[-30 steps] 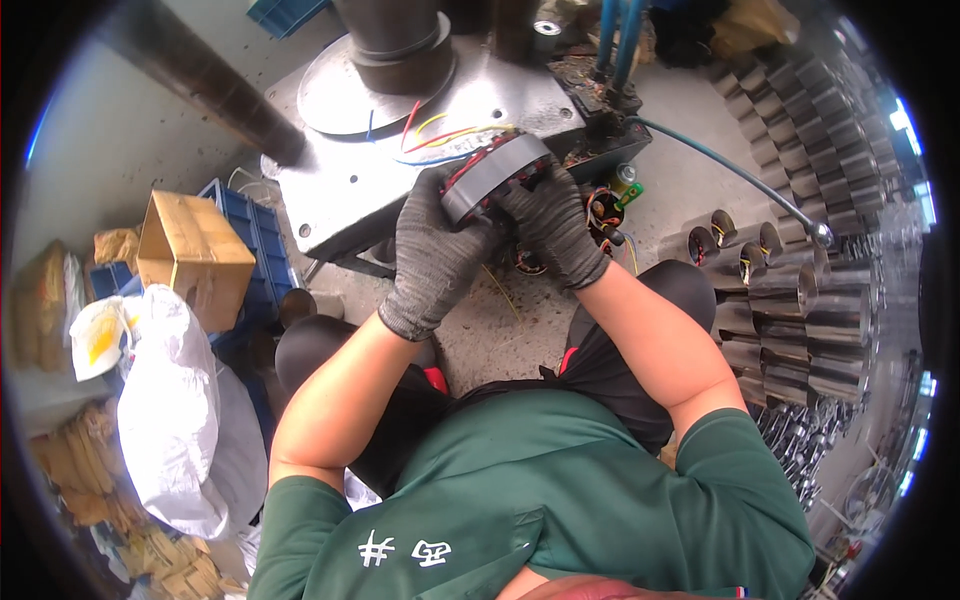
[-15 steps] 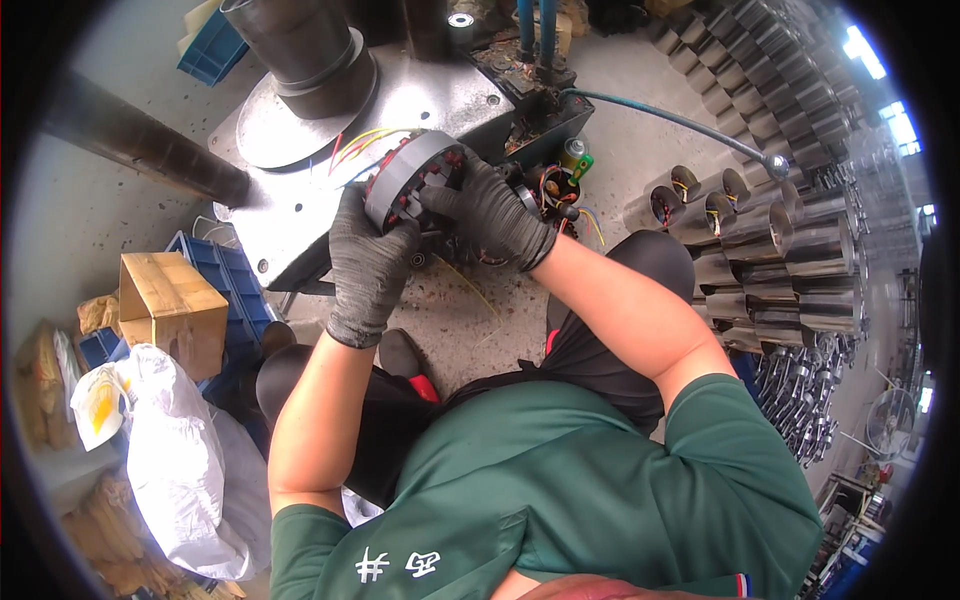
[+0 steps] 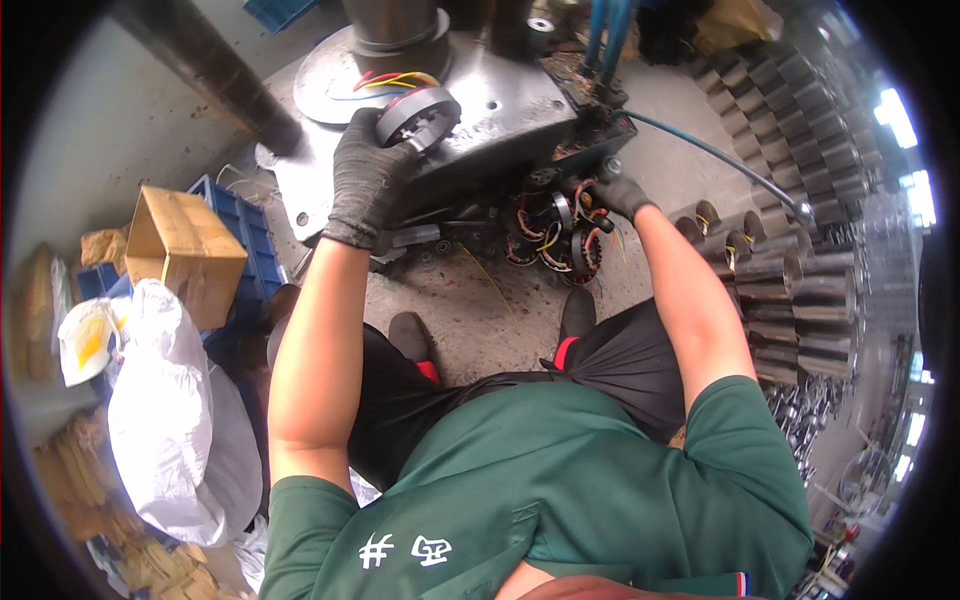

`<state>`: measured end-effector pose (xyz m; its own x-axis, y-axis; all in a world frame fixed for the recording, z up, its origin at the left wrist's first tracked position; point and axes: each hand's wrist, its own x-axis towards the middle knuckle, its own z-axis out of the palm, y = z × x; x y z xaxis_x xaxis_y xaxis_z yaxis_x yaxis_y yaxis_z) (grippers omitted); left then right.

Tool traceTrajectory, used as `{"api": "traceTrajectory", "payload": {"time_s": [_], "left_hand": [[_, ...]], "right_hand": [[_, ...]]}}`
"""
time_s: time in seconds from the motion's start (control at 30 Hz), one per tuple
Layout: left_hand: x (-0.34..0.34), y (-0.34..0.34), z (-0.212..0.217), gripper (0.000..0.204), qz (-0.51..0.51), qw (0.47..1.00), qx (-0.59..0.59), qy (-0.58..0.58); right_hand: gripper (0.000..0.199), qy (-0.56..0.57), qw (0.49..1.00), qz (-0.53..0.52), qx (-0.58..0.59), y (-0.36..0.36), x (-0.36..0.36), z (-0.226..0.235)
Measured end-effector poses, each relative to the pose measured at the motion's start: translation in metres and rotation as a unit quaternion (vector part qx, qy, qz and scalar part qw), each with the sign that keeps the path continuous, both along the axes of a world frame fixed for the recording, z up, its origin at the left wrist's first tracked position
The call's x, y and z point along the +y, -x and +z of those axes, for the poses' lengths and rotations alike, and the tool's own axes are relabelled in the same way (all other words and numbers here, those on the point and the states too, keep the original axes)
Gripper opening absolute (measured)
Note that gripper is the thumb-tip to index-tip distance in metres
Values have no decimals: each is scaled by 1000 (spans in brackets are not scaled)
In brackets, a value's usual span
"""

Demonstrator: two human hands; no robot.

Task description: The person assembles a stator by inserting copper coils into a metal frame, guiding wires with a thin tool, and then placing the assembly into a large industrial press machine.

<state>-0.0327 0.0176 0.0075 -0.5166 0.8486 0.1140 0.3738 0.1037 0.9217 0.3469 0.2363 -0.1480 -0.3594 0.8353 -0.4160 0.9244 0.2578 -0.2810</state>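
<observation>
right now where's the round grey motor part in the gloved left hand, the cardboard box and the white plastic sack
round grey motor part point(image 3: 418, 113), head view, on its flat round face
cardboard box point(image 3: 185, 250), head view, on its brown side wall
white plastic sack point(image 3: 165, 420), head view, on its bulging middle

Dark knit gloves on left grip point(image 3: 368, 175) and right grip point(image 3: 622, 194), green short-sleeved shirt, black trousers.

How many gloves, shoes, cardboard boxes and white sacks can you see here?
Gloves: 2, on the left hand and the right hand
Shoes: 2, one and another
Cardboard box: 1
White sack: 1
Total: 6
</observation>
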Motion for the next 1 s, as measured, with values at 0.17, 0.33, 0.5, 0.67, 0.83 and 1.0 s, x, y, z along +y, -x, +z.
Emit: {"api": "traceTrajectory", "payload": {"time_s": [0.17,0.33,0.5,0.67,0.83,1.0], "left_hand": [[2,21,-12,63,-54,994,-92,-37],[-8,9,10,70,-98,995,3,10],[-17,18,11,76,-91,991,95,38],[-6,10,15,75,-115,987,108,15],[-17,11,21,67,-75,989,116,57],[-9,14,11,74,-79,986,129,72]], "right_hand": [[44,106,983,-79,125,-24,10,-86],[36,180,967,-106,145,-42,38,-135],[60,140,984,-27,111,-15,37,-135],[36,127,978,-101,133,-62,45,-152],[29,144,967,-85,191,-27,30,-104],[36,35,963,33,264,-1,14,3]]}}
